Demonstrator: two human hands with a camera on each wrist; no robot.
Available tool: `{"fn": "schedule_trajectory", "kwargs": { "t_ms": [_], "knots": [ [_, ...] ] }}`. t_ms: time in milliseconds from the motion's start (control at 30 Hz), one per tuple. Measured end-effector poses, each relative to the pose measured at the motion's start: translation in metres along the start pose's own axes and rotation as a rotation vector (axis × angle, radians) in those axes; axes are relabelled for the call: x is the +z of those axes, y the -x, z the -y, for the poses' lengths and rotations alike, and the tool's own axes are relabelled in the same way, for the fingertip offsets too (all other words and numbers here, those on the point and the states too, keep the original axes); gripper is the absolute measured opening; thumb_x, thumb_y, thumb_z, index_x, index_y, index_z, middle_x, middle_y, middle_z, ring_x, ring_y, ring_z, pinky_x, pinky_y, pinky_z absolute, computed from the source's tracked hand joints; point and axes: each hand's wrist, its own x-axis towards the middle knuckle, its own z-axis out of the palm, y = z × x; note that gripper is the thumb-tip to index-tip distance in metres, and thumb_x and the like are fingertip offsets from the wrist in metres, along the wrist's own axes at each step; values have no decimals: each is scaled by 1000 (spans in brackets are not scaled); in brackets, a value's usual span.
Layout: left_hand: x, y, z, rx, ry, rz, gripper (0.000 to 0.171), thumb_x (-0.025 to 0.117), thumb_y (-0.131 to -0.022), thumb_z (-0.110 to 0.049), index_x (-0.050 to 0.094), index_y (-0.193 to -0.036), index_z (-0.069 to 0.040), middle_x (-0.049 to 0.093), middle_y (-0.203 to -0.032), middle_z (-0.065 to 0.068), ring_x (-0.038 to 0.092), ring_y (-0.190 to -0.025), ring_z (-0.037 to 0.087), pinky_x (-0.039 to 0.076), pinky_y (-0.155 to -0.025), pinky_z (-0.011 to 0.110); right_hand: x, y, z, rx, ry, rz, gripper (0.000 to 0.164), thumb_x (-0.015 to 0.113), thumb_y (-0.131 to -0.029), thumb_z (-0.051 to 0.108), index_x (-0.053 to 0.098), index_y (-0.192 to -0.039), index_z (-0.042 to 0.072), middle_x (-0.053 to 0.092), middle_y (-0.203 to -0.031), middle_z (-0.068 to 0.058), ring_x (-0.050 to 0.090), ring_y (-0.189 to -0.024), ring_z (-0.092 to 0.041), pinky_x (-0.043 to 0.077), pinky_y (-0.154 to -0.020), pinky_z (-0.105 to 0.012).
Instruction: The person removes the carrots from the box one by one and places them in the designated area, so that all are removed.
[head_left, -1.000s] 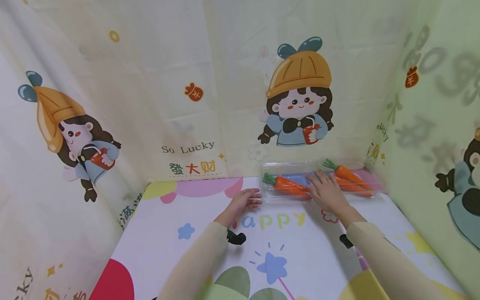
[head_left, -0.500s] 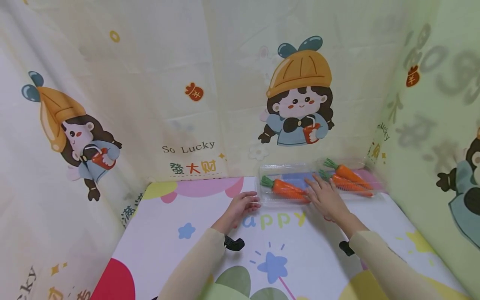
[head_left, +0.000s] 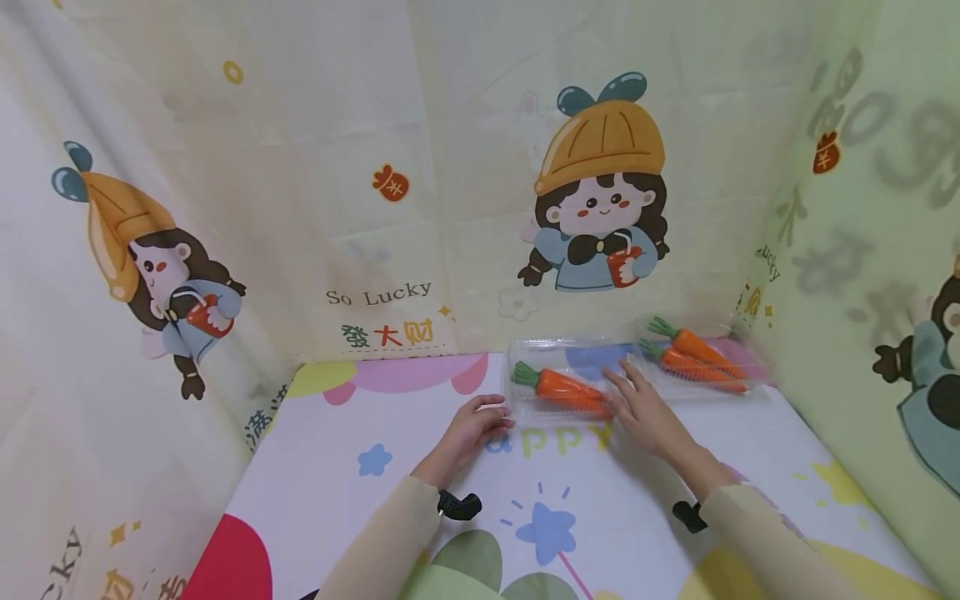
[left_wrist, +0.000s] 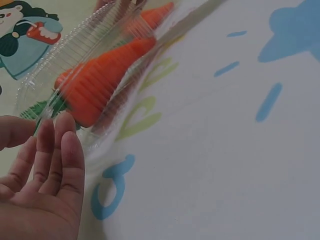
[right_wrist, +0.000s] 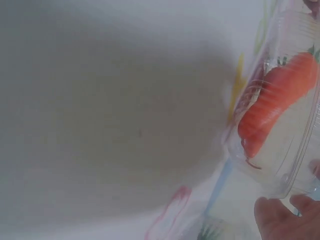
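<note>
My left hand (head_left: 472, 433) grips the left end of a clear plastic box (left_wrist: 75, 55), its thumb and fingertips at the rim. My right hand (head_left: 648, 417) holds the right end of the same box, its thumb low at the near corner and the other fingers reaching over the end. Inside, orange carrots (head_left: 566, 392) with green tops lie slantwise, tops toward the left. In the right wrist view, two overlapping carrots (right_wrist: 277, 100) show through the clear wall, beside the tips of my right thumb and fingers.
Another clear plastic box (head_left: 738, 333) with two carrots (head_left: 697, 358) stands at the back right, close to my right hand. A patterned cloth (head_left: 480, 192) hangs behind the table (head_left: 330, 483), with more cloth at both sides.
The left box has slid left and a little toward me, with both hands moving along at its ends. A gap has opened between the two boxes; the right box has stayed put.
</note>
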Motion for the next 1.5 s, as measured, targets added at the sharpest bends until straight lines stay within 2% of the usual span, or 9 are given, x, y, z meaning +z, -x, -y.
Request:
{"fn": "schedule_trajectory", "kwargs": {
  "t_ms": [167, 400, 700, 967, 1233, 1500],
  "knots": [
    [-3, 9, 4, -27, 10, -9, 43, 65, -99, -8, 50, -137, 6, 69, -96, 9, 72, -86, 16, 60, -84, 28, 6, 9, 7, -18, -48, -49, 51, 51, -108, 25, 44, -155, 4, 22, -166, -28, 33, -144, -60, 37, -105, -77],
    [-7, 25, 10, -32, 39, -1, 44, 66, -99, -7, 49, -137, 7, 70, -94, 9, 72, -88, 17, 59, -84, 28, 13, 22, 16, -22, -123, -101, 49, 54, -107, 22, 48, -152, 4, 24, -165, -28, 30, -145, -58, 34, -107, -78],
    [-10, 45, 16, 9, 70, 32, 42, 63, -100, -4, 46, -135, 12, 70, -88, 4, 72, -84, 13, 60, -82, 26, 20, 36, 26, -3, -167, -118, 49, 57, -106, 25, 51, -151, 8, 26, -166, -24, 35, -144, -56, 34, -105, -80],
    [-17, 66, 21, -39, 79, 63, 38, 61, -102, -7, 49, -134, 10, 65, -98, 3, 71, -89, 14, 59, -87, 27, 23, 50, 36, -2, -230, -117, 48, 58, -105, 24, 52, -150, 9, 26, -167, -22, 37, -143, -56, 38, -100, -80],
    [-23, 80, 31, -64, 61, 115, 41, 60, -102, -8, 50, -137, 12, 66, -98, 2, 70, -90, 14, 58, -85, 27, 27, 66, 45, 37, -269, -138, 46, 60, -104, 27, 56, -147, 10, 31, -165, -19, 36, -145, -52, 36, -104, -79],
    [-27, 93, 34, -71, 28, 105, 37, 60, -102, -9, 53, -133, 11, 66, -97, 3, 68, -89, 15, 59, -82, 27, 28, 76, 58, 44, -276, -161, 46, 64, -102, 29, 59, -143, 11, 35, -163, -18, 38, -144, -51, 39, -102, -78]
  ]
}}
